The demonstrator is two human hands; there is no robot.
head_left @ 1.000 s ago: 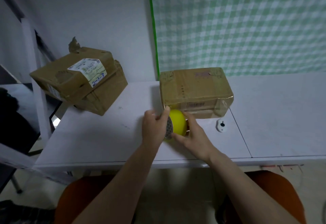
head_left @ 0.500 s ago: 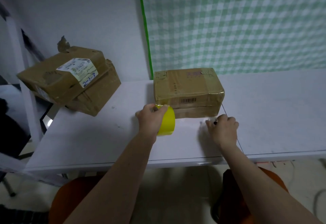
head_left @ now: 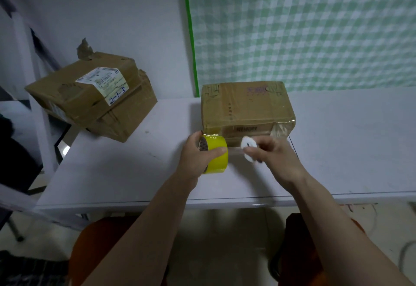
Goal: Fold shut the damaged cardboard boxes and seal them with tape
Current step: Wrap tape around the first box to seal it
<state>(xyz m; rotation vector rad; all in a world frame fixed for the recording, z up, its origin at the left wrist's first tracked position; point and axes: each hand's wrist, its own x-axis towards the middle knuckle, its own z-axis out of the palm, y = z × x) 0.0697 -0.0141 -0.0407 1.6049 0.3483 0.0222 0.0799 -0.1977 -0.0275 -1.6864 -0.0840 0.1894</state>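
Observation:
A closed cardboard box (head_left: 245, 105) wrapped in clear tape sits on the white table (head_left: 351, 141) against the wall. My left hand (head_left: 198, 157) grips a yellow tape roll (head_left: 217, 154) in front of the box's lower left corner. A strip of clear tape runs from the roll to the right along the box's base. My right hand (head_left: 274, 162) holds a small round white cutter (head_left: 249, 148) just right of the roll, by that strip. Two more worn boxes, stacked (head_left: 94, 96), lie at the table's far left; the top one bears a label.
A green-checked cloth (head_left: 304, 26) hangs on the wall behind the table. Orange seats (head_left: 99, 247) stand under the front edge. A table seam (head_left: 295, 150) runs just right of my right hand. Dark furniture stands to the left.
My right hand let go of the roll, reached right to the small white cutter on the table, picked it up and brought it back toward the roll. My left hand keeps the roll.

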